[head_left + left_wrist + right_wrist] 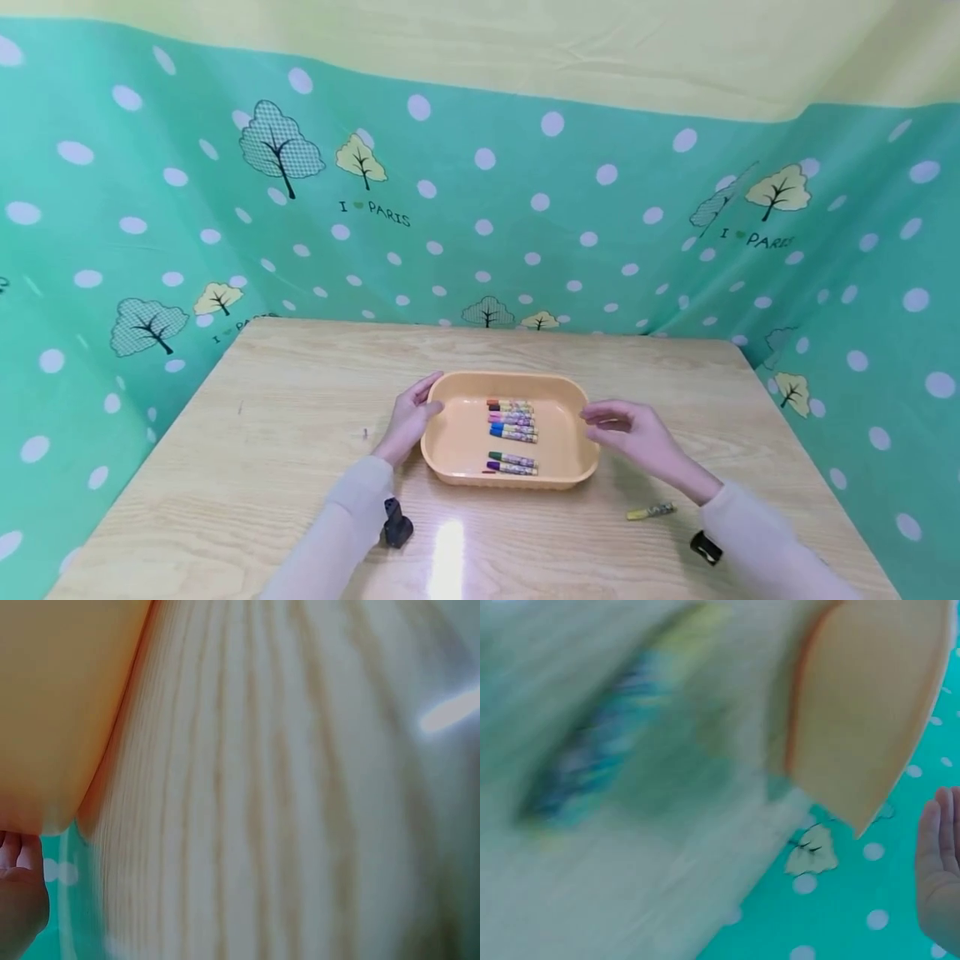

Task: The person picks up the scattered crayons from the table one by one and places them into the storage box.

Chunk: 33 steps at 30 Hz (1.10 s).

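A shallow peach plastic tray (465, 481) sits on the wooden table. Inside lie several crayons in patterned wrappers: a group with orange, pink and blue crayons (513, 432), and lower down a green crayon (513, 459) and a purple crayon (513, 468). My left hand (407, 425) holds the tray's left rim, thumb over the edge and fingers outside. At the right rim my right hand (630, 429) hovers with fingers extended, holding nothing; in the right wrist view its fingers stand apart from the tray (870, 697). A yellow crayon (651, 512) lies on the table, below the right hand.
A small red piece (488, 472) lies in the tray beside the purple crayon. Black wrist devices (397, 524) show at both sleeves. The wooden table (300, 400) reaches back to a green dotted curtain (487, 250), which also hangs along both sides.
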### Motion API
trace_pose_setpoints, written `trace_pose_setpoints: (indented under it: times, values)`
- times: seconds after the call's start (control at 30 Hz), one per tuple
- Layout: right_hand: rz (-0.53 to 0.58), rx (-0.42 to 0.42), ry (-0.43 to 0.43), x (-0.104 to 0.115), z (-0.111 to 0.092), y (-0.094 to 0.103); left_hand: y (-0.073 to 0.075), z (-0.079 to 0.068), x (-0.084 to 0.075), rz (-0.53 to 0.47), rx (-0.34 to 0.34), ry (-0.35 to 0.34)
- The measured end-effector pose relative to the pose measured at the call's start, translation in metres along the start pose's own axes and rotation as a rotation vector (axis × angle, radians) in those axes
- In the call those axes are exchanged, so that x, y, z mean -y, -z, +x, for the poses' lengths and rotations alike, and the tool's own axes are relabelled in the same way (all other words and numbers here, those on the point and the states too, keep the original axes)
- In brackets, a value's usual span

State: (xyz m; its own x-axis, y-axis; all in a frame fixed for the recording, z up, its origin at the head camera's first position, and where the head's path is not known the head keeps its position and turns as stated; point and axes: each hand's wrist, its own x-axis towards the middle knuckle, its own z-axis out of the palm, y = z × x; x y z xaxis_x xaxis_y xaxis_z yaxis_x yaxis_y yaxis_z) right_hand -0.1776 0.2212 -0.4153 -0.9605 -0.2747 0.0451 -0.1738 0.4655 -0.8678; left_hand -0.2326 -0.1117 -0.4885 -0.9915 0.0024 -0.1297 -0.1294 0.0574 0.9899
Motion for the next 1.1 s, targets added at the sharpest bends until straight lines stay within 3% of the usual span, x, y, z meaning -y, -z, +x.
trace_pose_setpoints:
  times: [0.33, 0.63, 0.77, 1.1]
  values:
    - [-0.118, -0.042, -0.037, -0.028, -0.036, 0.03, 0.001, 0.002, -0.005, 0.0, 0.009, 0.0]
    - [-0.151, 0.132, -0.148, -0.061, -0.053, 0.046, 0.001, 0.002, -0.002, -0.014, 0.005, -0.004]
    - [-0.199, 0.153, -0.176, -0.075, -0.056, 0.047, 0.0, 0.002, -0.001, -0.017, 0.008, 0.005]
    - [-0.175, 0.268, -0.178, -0.09, -0.06, 0.045, 0.001, 0.003, 0.0, -0.016, 0.017, -0.016]
